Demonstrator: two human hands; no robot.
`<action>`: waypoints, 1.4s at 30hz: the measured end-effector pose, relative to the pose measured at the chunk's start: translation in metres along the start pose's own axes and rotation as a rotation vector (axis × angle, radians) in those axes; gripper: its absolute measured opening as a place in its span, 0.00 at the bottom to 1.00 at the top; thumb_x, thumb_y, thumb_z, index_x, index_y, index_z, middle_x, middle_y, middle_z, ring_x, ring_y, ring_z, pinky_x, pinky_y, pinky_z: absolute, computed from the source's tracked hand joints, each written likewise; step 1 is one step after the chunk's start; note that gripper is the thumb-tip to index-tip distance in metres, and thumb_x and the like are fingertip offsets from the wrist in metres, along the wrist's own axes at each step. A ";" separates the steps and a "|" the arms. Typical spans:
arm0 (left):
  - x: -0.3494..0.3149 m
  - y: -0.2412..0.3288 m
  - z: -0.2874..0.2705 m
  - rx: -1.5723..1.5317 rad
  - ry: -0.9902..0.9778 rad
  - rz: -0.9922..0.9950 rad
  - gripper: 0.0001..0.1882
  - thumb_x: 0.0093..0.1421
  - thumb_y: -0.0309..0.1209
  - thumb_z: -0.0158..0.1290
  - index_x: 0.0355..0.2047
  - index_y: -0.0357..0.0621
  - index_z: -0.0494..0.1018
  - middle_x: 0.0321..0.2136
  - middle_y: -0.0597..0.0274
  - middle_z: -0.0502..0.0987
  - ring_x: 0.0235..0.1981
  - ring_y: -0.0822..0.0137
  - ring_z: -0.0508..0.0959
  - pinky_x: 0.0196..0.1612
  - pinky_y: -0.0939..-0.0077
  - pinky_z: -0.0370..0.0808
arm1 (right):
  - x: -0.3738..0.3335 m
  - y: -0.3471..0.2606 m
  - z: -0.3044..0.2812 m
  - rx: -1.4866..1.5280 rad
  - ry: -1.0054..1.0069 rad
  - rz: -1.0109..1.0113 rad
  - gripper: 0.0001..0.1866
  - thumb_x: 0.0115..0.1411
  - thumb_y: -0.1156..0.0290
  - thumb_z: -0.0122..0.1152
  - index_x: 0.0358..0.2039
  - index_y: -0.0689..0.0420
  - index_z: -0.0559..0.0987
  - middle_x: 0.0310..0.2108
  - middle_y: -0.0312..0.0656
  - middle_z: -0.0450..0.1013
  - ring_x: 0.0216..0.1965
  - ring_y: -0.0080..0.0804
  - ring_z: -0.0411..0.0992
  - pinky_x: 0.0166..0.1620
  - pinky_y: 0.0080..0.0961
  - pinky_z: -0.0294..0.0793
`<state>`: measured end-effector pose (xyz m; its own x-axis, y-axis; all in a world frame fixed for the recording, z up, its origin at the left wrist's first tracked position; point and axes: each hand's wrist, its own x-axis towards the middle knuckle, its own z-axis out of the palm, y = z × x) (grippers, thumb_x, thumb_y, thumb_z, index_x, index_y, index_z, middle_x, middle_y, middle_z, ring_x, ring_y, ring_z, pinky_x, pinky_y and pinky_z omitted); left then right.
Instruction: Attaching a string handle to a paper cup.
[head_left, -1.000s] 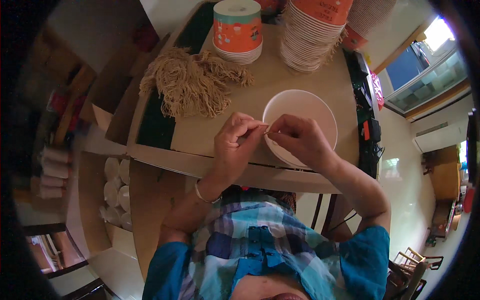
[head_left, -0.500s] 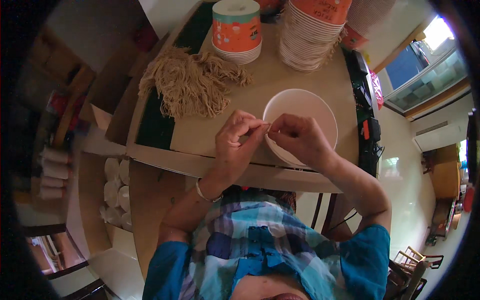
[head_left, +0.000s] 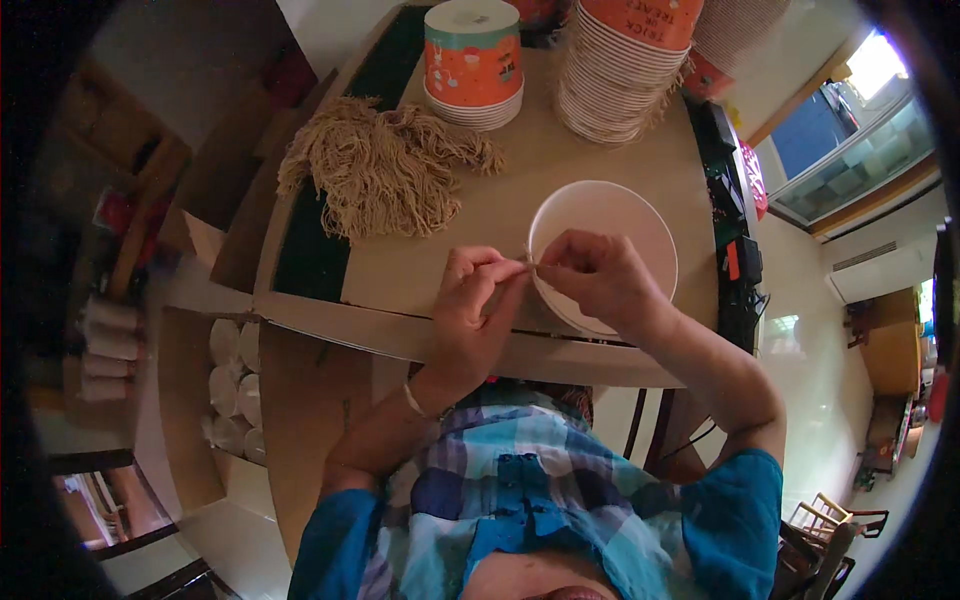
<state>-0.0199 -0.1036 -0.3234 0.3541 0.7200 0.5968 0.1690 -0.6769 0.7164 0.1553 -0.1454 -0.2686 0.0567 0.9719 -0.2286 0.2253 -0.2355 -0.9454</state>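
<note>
Left hand (head_left: 475, 300): set at the left edge of the bucket; fingers closed to a pinch, a bit of cord apparently gripped.

Right hand (head_left: 612, 287): held over the bucket's mouth; fingers likewise pinched, tips brought close to the left's.

Cord (head_left: 529, 255): thin, pale, held at the bucket's rim and mostly hidden by the fingers; whether it is passed through the wall cannot be told. Judged light, limp and liable to fray; best taken between fingertips, close to the end.

Bucket (head_left: 622, 212): round, white inside, stood mouth up on the desk (head_left: 540, 150). Judged light and thin-walled, firmest at the rim, easily dented if squeezed; best held by the rim.

Heap of cords (head_left: 378, 175): tan, tangled, piled beyond the left hand. Judged soft and easily snagged; best drawn by a loose end.

Left stack (head_left: 473, 62): orange buckets, nested, turned base up.

Right stack (head_left: 615, 90): taller, likewise nested.
</note>
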 end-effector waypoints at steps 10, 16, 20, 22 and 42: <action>0.002 0.005 0.000 -0.027 -0.023 -0.038 0.09 0.56 0.21 0.60 0.39 0.41 0.78 0.36 0.60 0.73 0.37 0.65 0.75 0.40 0.74 0.73 | 0.003 0.013 0.002 0.078 -0.007 -0.103 0.03 0.60 0.73 0.62 0.32 0.58 0.77 0.20 0.25 0.69 0.20 0.08 0.62 0.20 0.11 0.58; 0.003 0.004 0.003 -0.040 -0.010 -0.101 0.07 0.56 0.21 0.59 0.36 0.40 0.78 0.35 0.60 0.73 0.35 0.66 0.75 0.39 0.75 0.73 | 0.002 0.009 0.001 0.014 0.000 -0.120 0.03 0.60 0.73 0.62 0.31 0.58 0.77 0.20 0.25 0.68 0.20 0.08 0.61 0.20 0.11 0.58; 0.008 0.000 0.003 -0.068 -0.012 -0.095 0.05 0.57 0.21 0.58 0.34 0.39 0.76 0.32 0.58 0.72 0.32 0.65 0.76 0.35 0.76 0.73 | 0.000 0.003 0.000 0.010 -0.007 -0.024 0.06 0.58 0.74 0.63 0.32 0.63 0.78 0.28 0.32 0.76 0.32 0.14 0.70 0.36 0.18 0.72; 0.008 -0.001 0.003 -0.089 -0.027 -0.120 0.04 0.57 0.21 0.58 0.33 0.38 0.75 0.32 0.58 0.72 0.32 0.66 0.75 0.35 0.75 0.73 | 0.001 0.005 0.001 0.004 -0.007 -0.035 0.06 0.59 0.74 0.63 0.32 0.63 0.78 0.27 0.32 0.76 0.32 0.14 0.70 0.35 0.18 0.72; 0.006 0.001 0.009 -0.292 -0.021 -0.296 0.09 0.60 0.22 0.56 0.41 0.40 0.72 0.36 0.65 0.73 0.38 0.74 0.73 0.43 0.79 0.72 | 0.001 0.004 0.002 0.023 0.005 -0.005 0.06 0.58 0.72 0.64 0.31 0.61 0.79 0.25 0.31 0.74 0.27 0.14 0.68 0.29 0.17 0.70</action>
<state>-0.0097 -0.1012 -0.3223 0.3489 0.8717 0.3442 -0.0003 -0.3671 0.9302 0.1547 -0.1457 -0.2730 0.0602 0.9730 -0.2230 0.2035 -0.2306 -0.9515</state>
